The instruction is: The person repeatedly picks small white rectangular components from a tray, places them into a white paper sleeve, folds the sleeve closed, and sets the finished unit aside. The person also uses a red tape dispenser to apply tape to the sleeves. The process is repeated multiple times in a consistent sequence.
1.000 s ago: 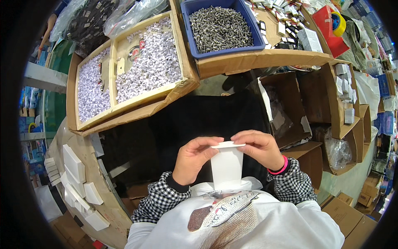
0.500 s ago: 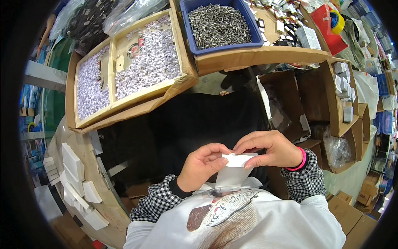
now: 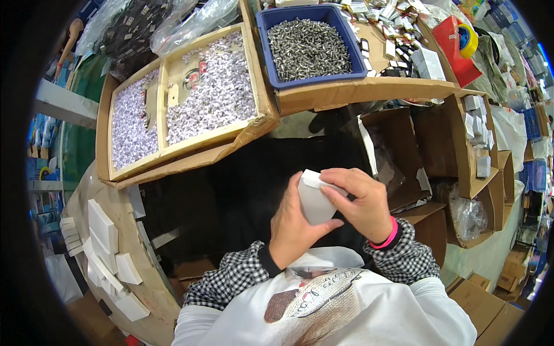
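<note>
A small white box (image 3: pixel 316 202) is held tilted between both hands, over the black cloth on my lap. My left hand (image 3: pixel 291 225) wraps round its left side and bottom, with the thumb along the lower edge. At the upper end, my right hand (image 3: pixel 362 202) grips the flap between thumb and fingers. The flap lies folded over the box's top edge. What is inside the box cannot be seen.
Ahead on the left stands a wooden tray (image 3: pixel 163 104) of small white pieces, beside a blue bin (image 3: pixel 360 57) of metal parts. Flat white boxes (image 3: pixel 104 225) lie on the left table. Open cartons (image 3: pixel 438 138) with small boxes stand at right, near a red tape dispenser (image 3: pixel 452 49).
The white box has been raised and turned upright-tilted. My left hand has shifted from the flap to the box's side, while my right hand stays at its top; the flap now looks folded down.
</note>
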The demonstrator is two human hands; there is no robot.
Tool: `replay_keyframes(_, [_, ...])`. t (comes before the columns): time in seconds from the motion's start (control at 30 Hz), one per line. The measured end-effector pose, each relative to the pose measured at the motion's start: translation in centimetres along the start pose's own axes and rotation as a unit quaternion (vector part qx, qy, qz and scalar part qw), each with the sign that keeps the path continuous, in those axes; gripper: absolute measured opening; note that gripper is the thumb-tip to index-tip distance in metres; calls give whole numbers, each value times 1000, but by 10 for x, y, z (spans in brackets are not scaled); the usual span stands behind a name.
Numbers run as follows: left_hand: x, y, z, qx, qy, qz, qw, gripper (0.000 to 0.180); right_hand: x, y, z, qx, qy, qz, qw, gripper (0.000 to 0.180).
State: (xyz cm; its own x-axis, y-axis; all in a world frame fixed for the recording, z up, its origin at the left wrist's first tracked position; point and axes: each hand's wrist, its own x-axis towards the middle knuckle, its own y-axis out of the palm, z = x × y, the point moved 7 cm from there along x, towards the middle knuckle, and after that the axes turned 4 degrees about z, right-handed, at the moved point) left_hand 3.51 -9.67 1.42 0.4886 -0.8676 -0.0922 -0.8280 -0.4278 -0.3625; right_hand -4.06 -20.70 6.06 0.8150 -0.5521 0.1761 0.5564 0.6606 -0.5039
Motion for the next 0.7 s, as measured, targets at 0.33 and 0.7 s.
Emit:
replay_keyframes(0.33, [-2,-1,3,139,47,-70,987,89,-14,11,-2,11,54,-16,998,17])
replay_keyframes(0.7, [-7,-1,4,154,34,-67,985,88,-15,12,7,-46,-30,41,998,21])
